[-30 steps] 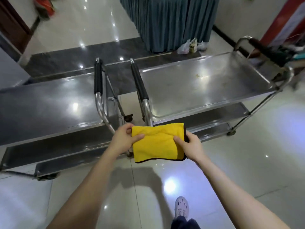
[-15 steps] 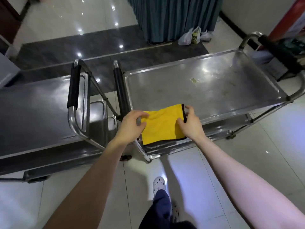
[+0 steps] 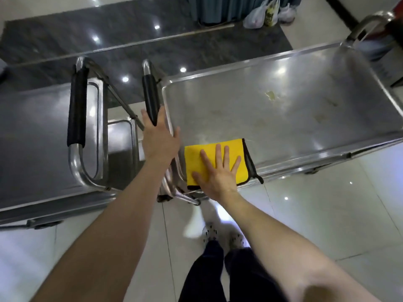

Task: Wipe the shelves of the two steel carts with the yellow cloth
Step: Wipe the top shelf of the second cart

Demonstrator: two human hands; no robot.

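Observation:
The folded yellow cloth (image 3: 196,162) with a dark border lies flat on the near left corner of the right steel cart's top shelf (image 3: 272,118). My right hand (image 3: 218,173) presses on it with straight, spread fingers. My left hand (image 3: 158,136) reaches to the black grip of that cart's handle (image 3: 149,94), fingers going round its lower end. Yellowish stains (image 3: 271,95) mark the shelf further in. The left steel cart (image 3: 32,136) stands beside it, handle to handle.
The left cart's black-gripped handle (image 3: 75,110) sits close to the right cart's handle, with a narrow gap between. Plastic bags (image 3: 265,15) lie by a blue drape at the back. My feet (image 3: 218,234) stand on glossy white tiles. Something red and dark is at the far right (image 3: 394,31).
The cloth went from being held by both hands to lying flat on the right cart's shelf. My right hand flattened on it. My left hand let go and moved to the cart handle.

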